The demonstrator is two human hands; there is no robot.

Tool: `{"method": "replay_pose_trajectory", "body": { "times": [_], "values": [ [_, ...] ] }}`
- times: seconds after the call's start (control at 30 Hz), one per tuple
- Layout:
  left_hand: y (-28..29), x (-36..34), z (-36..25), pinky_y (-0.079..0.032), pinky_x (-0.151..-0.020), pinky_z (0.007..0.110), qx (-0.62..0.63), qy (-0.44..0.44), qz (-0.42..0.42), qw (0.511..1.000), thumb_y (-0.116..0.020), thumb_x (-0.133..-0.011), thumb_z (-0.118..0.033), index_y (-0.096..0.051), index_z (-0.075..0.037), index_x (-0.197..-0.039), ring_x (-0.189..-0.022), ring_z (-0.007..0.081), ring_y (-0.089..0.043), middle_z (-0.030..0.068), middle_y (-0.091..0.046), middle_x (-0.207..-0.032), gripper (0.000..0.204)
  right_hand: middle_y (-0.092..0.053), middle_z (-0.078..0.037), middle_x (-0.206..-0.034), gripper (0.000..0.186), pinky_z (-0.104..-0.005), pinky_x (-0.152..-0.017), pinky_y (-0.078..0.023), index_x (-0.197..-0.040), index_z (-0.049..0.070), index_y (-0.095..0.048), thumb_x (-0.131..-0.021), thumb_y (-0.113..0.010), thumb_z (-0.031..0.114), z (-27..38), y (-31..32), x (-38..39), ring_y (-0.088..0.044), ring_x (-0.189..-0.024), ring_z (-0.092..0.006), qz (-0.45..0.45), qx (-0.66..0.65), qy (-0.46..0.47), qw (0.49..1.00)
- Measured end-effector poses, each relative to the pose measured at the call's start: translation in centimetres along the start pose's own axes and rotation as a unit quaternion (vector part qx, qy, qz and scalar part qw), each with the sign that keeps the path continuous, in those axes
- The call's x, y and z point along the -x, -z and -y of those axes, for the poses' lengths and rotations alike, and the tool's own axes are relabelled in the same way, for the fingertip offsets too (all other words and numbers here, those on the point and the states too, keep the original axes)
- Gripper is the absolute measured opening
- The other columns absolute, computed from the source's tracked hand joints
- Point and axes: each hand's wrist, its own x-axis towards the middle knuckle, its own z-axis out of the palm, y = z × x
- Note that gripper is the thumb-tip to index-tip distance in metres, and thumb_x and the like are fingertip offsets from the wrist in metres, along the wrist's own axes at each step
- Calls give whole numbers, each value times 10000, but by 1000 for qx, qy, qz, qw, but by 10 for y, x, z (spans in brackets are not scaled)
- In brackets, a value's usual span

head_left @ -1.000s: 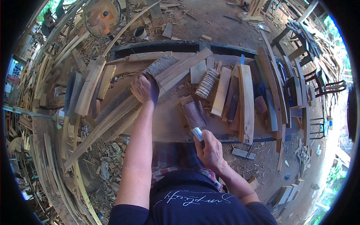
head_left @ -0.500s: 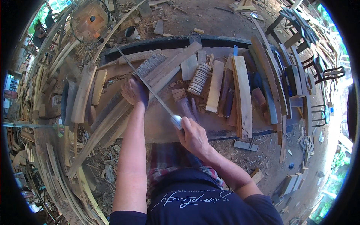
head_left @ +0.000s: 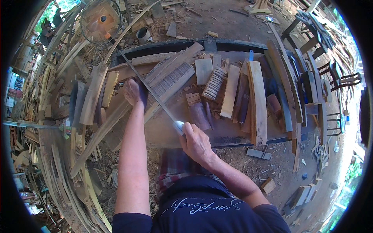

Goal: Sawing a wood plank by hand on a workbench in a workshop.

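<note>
My right hand (head_left: pixel 197 143) is closed around the white handle of a long, narrow handsaw (head_left: pixel 155 95). The saw's blade slants up and left across the bench, beside my left hand (head_left: pixel 134 91). That hand is closed over a wooden board (head_left: pixel 169 85) lying at a slant, its fingers partly hidden behind the blade. Rows of close parallel cuts mark the board's face right of the blade. Another long plank (head_left: pixel 178 58) lies just behind it. Whether the saw teeth are inside the wood, I cannot tell.
Several planks (head_left: pixel 257 101) and a block with deep grooves (head_left: pixel 214 83) lie on the right of the low bench (head_left: pixel 229 138). More boards (head_left: pixel 93 95) stand at its left end. A round fan (head_left: pixel 101 23) and a pot (head_left: pixel 143 34) are beyond it. Wood scraps litter the ground.
The whole view has shifted slightly right. Against the bench, my left hand and the saw have moved left. The near board now shows more of its scored face.
</note>
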Motion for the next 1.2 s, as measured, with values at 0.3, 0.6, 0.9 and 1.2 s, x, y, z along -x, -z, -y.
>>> {"method": "replay_pose_trajectory", "body": {
  "times": [0.3, 0.6, 0.9, 1.2],
  "values": [
    [4, 2, -2, -483, -711, 443, 6, -1, 11, 1000, -521, -887, -290, -722, -29, -822, -840, 351, -685, 203, -701, -873, 336, -555, -158, -867, 328, -445, -644, -533, -1024, 47, -458, -806, -695, 112, -4, 12, 39, -623, -798, -348, 17, 37, -4, 999],
    [5, 1, -9, -493, -730, 449, -21, 25, 19, 999, -470, -926, -274, -722, -26, -805, -839, 368, -687, 215, -698, -870, 374, -586, -213, -820, 205, -468, -599, -477, -937, 27, -505, -890, -690, 102, -15, 25, 32, -618, -744, -441, -18, -64, -43, 997],
    [4, 1, -7, -492, -745, 461, 18, 22, 6, 1000, -463, -939, -285, -714, -25, -819, -835, 363, -681, 201, -701, -876, 381, -571, -201, -779, 203, -487, -593, -478, -915, 32, -496, -897, -671, 133, -13, 12, 27, -606, -714, -427, 12, -3, -76, 997],
    [-3, 2, -5, -491, -758, 478, -34, -9, -2, 999, -443, -966, -323, -700, -38, -820, -848, 381, -662, 187, -702, -868, 411, -580, -188, -798, 274, -494, -614, -500, -1006, 37, -463, -849, -674, 111, -3, -23, -40, -618, -715, -407, -41, -11, 17, 999]
  ]
}}
